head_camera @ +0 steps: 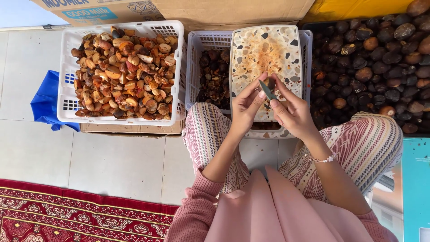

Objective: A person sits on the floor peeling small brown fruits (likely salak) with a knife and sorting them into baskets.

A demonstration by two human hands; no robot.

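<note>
Over the speckled board (268,49), which lies across a white crate (197,58) of dark scraps, both hands meet. Left hand (245,107) pinches a small dark nut (270,83) at the fingertips; right hand (293,112) is closed on a small knife (267,90), its grey-green blade laid against the nut. Nut sits in the air just above the board, not resting on it.

Judged handling: nut looks hard-shelled, light, roundish and smooth — likely to roll or slip under a blade, so best gripped at its sides, fingertips clear of the edge. Knife is thin and rigid; hold belongs on the handle, which the right hand hides.

Board: rigid, terrazzo-patterned, rounded corners, dusted with orange-brown residue. Left crate (67,40): white lattice plastic, heaped with cut pieces (123,74) — tan and orange faces, dark rinds. At right, a dark tray (313,26) of whole nuts (380,58), matt brown-black. Floor (112,161): pale glossy tile; a red patterned rug (67,210) at its near edge.
</note>
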